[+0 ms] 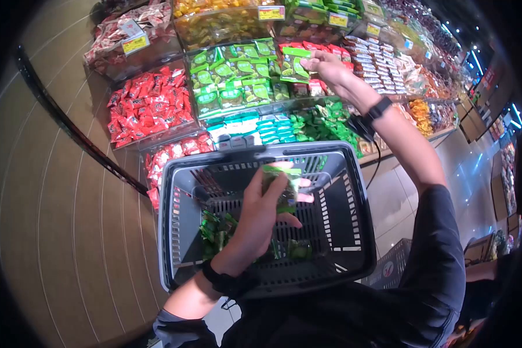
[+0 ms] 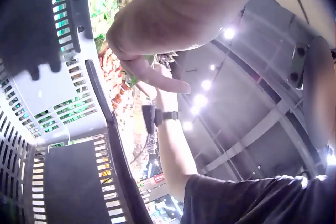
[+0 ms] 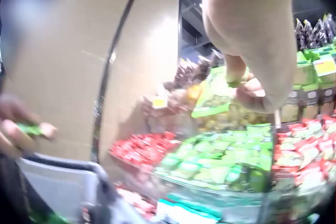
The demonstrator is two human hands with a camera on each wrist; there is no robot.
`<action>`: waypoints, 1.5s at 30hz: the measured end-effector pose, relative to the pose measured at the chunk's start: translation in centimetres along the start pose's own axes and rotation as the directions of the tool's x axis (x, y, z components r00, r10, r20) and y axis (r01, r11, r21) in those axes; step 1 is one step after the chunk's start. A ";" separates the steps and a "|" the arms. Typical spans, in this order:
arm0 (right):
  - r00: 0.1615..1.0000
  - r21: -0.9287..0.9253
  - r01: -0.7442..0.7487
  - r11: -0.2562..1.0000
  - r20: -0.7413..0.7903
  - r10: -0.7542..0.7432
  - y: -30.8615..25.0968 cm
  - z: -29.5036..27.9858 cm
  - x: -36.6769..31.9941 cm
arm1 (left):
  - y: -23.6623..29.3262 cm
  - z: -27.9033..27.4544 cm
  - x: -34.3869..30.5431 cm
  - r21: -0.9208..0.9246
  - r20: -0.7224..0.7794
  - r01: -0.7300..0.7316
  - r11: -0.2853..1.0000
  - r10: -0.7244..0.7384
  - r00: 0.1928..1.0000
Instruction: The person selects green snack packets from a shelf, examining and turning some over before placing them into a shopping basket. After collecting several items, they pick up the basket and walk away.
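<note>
My right hand [image 1: 333, 72] is raised over the display and pinches a green snack packet [image 1: 294, 65] by its edge. In the right wrist view this packet [image 3: 214, 95] hangs from the thumb and fingertips, above the bin of green packets [image 3: 220, 155]. Over the grey shopping basket [image 1: 362, 214], my left hand [image 1: 255, 217] holds another green snack packet [image 1: 285, 194] between thumb and fingers. Inside the basket lie several green packets [image 1: 216, 232] at the left and a small green one [image 1: 300, 249] near the middle. The left wrist view mostly hides what that hand holds.
Red packets [image 1: 151, 104] fill a bin left of the green ones, and white-and-brown packets [image 1: 377, 64] lie to the right. Teal packets [image 1: 275, 127] sit in the lower row. A tan panelled wall [image 1: 52, 191] stands at the left. Another basket [image 1: 388, 267] is below right.
</note>
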State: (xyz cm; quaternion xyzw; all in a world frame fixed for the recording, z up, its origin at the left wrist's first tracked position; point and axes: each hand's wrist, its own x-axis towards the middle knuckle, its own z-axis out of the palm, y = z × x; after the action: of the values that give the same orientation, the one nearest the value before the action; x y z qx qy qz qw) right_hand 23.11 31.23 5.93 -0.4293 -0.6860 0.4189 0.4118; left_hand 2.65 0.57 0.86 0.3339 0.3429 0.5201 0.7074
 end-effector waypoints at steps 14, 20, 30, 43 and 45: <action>0.731 -0.801 0.341 0.491 -0.103 -0.675 8.2 4.8 9.5 | -0.4 -1.2 0.0 0.016 0.028 0.048 0.999 -0.048 0.998; 0.858 -0.621 0.461 0.634 0.130 -0.496 7.0 4.4 8.4 | -0.7 -1.3 -0.3 0.041 -0.002 0.042 0.998 -0.042 0.999; 0.770 -0.831 0.539 0.140 0.417 -0.483 7.5 4.9 8.3 | -0.5 0.3 -0.1 0.042 0.059 0.044 0.998 -0.046 0.997; 0.931 -0.369 0.363 0.856 0.112 -0.346 -10.0 2.9 -10.9 | -0.5 -0.6 -0.4 -0.106 -0.018 -0.005 0.994 0.003 1.000; 0.981 0.129 0.071 0.989 0.172 -0.093 -12.1 3.9 -17.1 | -0.3 -0.5 -0.5 -0.104 -0.014 -0.041 0.994 0.040 0.999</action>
State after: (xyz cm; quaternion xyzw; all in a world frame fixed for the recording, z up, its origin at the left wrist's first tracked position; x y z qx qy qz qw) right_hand 21.59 10.96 12.47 -0.3355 -0.7102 0.4794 0.3914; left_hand 2.25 0.08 0.41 0.3003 0.3129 0.5535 0.7111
